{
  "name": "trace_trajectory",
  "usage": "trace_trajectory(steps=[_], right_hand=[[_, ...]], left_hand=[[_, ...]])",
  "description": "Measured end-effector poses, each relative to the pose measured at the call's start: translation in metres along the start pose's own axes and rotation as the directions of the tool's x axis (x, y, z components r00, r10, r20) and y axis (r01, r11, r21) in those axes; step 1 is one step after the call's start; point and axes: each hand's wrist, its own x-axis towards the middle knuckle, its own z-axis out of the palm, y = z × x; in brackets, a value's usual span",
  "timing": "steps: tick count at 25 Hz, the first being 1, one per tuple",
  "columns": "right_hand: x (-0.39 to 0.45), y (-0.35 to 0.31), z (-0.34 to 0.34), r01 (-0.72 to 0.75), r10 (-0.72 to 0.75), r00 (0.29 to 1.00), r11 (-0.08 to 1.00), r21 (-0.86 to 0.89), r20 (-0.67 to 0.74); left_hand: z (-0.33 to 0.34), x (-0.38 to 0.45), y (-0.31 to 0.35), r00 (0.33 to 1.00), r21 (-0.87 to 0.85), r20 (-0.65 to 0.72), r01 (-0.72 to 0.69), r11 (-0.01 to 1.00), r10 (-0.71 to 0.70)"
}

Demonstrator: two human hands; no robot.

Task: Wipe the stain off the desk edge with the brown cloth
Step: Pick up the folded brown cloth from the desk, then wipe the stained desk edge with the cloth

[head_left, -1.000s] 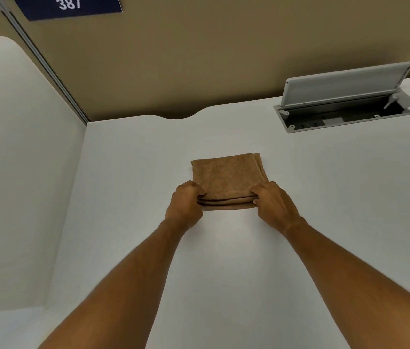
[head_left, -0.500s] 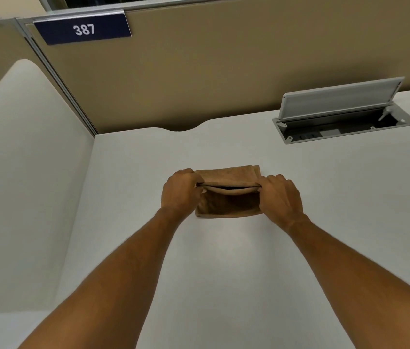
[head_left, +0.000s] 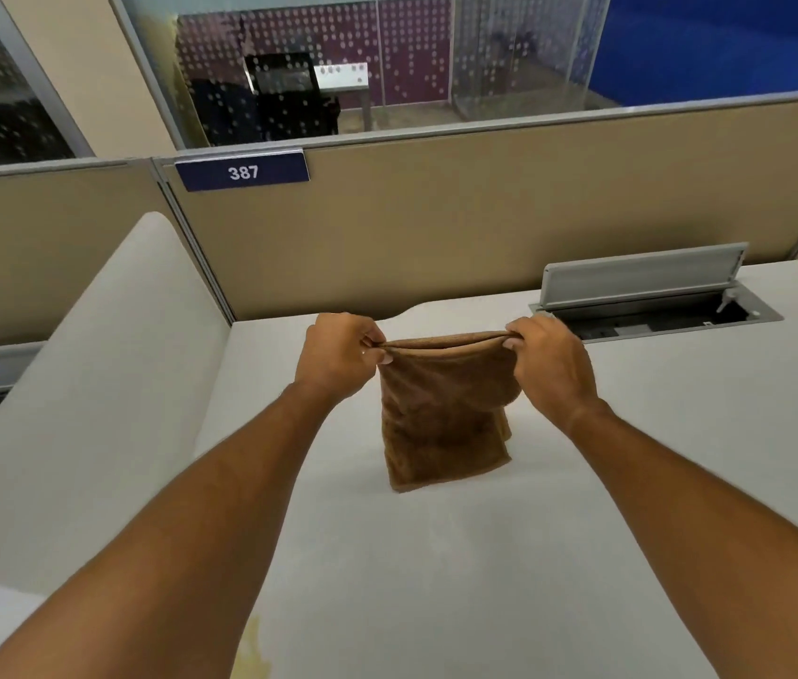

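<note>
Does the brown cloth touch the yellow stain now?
Apart. The head view shows the brown cloth hanging from both hands, bare desk between it and the yellow stain.

A beige fabric-covered partition panel (head_left: 485, 218) is seen along the far side of the work surface, capped by a grey metal rail. A dark blue rectangular number plate (head_left: 242, 172) marked 387 is fixed at its upper left. A grey metal cable box with its lid raised (head_left: 652, 296) is set into the surface at the right. A white rounded side divider (head_left: 93, 374) is stood at the left. Beyond the partition, a dotted glass wall (head_left: 387, 56) is visible, with a black chair (head_left: 289, 100) behind it.
</note>
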Motion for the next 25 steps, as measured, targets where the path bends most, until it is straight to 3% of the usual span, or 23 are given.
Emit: trace_trajectory(steps=[6, 13, 19, 25], right_hand=[[0.001, -0.042, -0.056, 0.085, -0.084, 0.995, 0.996, 0.025, -0.053], [-0.015, -0.102, -0.102, 0.176, -0.182, 0.982, 0.979, 0.1, 0.058], [-0.034, -0.167, -0.105, 0.227, -0.235, 0.966, 0.971, 0.08, 0.106], [-0.066, -0.225, -0.087, 0.242, -0.247, 0.952, 0.969, 0.049, 0.18]], left_hand=[[-0.066, -0.025, 0.016, 0.999, 0.022, -0.027, -0.022, 1.0, 0.022], [-0.141, -0.073, 0.016, 0.998, 0.094, -0.057, 0.026, 0.995, -0.021], [-0.193, -0.116, -0.009, 0.992, 0.13, -0.088, 0.106, 0.986, -0.095], [-0.23, -0.153, -0.059, 0.995, 0.155, -0.046, 0.095, 0.983, -0.088]])
